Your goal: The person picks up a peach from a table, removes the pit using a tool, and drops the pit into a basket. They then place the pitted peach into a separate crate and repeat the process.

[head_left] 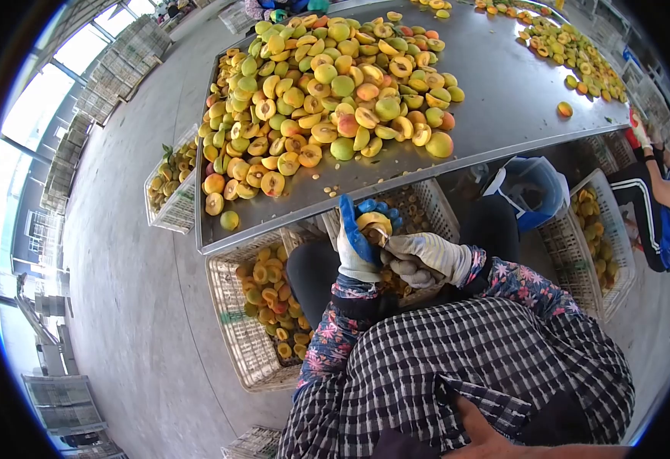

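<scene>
My left hand (359, 237), in a blue-coated glove, is closed round a yellow peach half (375, 223) just off the table's front edge. Against the fruit's near side, my right hand (427, 258) in a pale knit glove has its fingers bent in a pinch. A small glint shows at its fingertips, but what they grip is too small to make out. Beyond both hands, a large heap of whole and cut peaches (327, 92) covers the left part of the metal table (488, 115). Under my hands stands a crate (443, 210) holding fruit pieces, partly hidden.
Crates of peach halves stand left (231, 336) and right (618, 229) of my knees. A blue-and-white bucket (541, 195) sits under the table edge. A bare hand (480, 428) shows at the bottom. Another person (668, 191) sits at right.
</scene>
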### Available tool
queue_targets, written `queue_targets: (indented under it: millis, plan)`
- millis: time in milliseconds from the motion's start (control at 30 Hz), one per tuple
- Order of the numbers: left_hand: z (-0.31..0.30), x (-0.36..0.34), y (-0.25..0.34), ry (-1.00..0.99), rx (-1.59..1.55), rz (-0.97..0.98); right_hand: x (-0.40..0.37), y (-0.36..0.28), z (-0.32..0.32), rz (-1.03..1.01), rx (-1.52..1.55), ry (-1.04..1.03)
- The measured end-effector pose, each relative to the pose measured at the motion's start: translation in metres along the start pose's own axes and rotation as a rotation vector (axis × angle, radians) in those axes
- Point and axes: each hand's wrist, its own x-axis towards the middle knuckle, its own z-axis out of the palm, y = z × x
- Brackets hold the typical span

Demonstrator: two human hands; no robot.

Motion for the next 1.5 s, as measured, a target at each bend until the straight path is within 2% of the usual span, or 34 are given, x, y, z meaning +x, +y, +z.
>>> queue_targets:
  millis: [67,167,300,367,467,533,567,600,633,733,767,800,833,867,900,933,1000,1033,1067,1133,1200,1300,1367,1400,1433,1500]
  plan:
    - [-0.001,0.000,-0.001,-0.024,-0.085,-0.054,0.004,0.003,-0.011,0.031,0.060,-0.056]
    - [0.002,-0.001,-0.004,0.063,-0.022,-0.006,-0.001,0.007,-0.007,0.015,-0.049,0.047]
    - [-0.007,0.002,-0.010,0.072,0.194,0.095,-0.008,0.011,-0.007,-0.025,-0.241,0.111]
    - [-0.015,-0.002,-0.012,-0.069,0.563,0.307,-0.013,0.009,-0.004,-0.025,-0.281,0.141]
    - [-0.012,-0.007,-0.004,-0.064,0.521,0.287,-0.032,0.005,0.006,-0.043,-0.346,0.087]
    - [-0.040,0.014,0.014,0.084,-0.025,-0.029,-0.041,0.007,-0.001,-0.072,-0.411,0.096]
    - [-0.049,0.015,0.017,-0.001,-0.064,-0.005,-0.041,0.007,-0.010,-0.101,-0.451,0.139]
    - [-0.043,0.011,0.019,0.017,-0.046,-0.001,-0.042,0.008,-0.016,-0.133,-0.484,0.186]
    - [-0.033,0.003,0.019,0.040,-0.033,0.006,-0.043,0.004,-0.020,-0.130,-0.592,0.249]
    - [-0.030,-0.005,0.027,0.006,-0.074,0.002,-0.026,0.014,-0.039,-0.443,-1.264,0.363]
    - [-0.031,-0.009,0.031,-0.010,-0.100,-0.002,-0.028,0.014,-0.043,-0.332,-1.343,0.445]
    - [-0.029,-0.015,0.038,-0.022,-0.126,-0.006,-0.028,0.012,-0.042,-0.345,-1.355,0.449]
    - [-0.025,-0.022,0.049,-0.017,-0.139,-0.022,-0.028,0.011,-0.045,-0.358,-1.363,0.450]
    - [-0.038,-0.023,0.057,-0.028,-0.053,0.058,-0.027,0.012,-0.047,-0.372,-1.371,0.448]
    - [-0.056,-0.023,0.063,-0.038,0.036,0.135,-0.027,0.014,-0.051,-0.463,-1.241,0.477]
    - [-0.072,-0.027,0.070,-0.049,0.126,0.205,-0.026,0.012,-0.063,-0.531,-1.019,0.397]
    - [-0.095,-0.046,0.101,-0.032,0.178,0.282,-0.051,-0.018,-0.024,-0.441,-0.633,0.392]
    - [-0.112,-0.052,0.109,0.119,0.532,0.503,-0.059,-0.027,-0.015,-0.481,-0.588,0.415]
    - [-0.117,-0.056,0.121,0.230,0.742,0.579,-0.066,-0.036,-0.013,-0.522,-0.542,0.441]
    - [-0.132,-0.063,0.145,0.469,1.177,0.673,-0.080,-0.051,-0.014,-0.648,-0.657,0.371]
    - [-0.129,-0.076,0.153,0.521,1.227,0.753,-0.098,-0.063,0.005,-0.701,-0.742,0.402]
    - [-0.106,-0.079,0.172,0.406,0.969,0.702,-0.121,-0.067,0.016,-0.862,-0.644,0.417]
    - [-0.066,-0.080,0.178,0.326,0.795,0.673,-0.128,-0.063,0.018,-0.930,-0.589,0.419]
    - [-0.056,-0.078,0.183,0.296,0.918,0.767,-0.129,-0.061,0.018,-0.962,-0.554,0.418]
    - [-0.046,-0.076,0.190,0.164,1.094,0.913,-0.129,-0.060,0.017,-0.982,-0.523,0.414]
    - [0.001,-0.079,0.194,0.027,1.177,1.007,-0.130,-0.058,0.016,-1.017,-0.471,0.405]
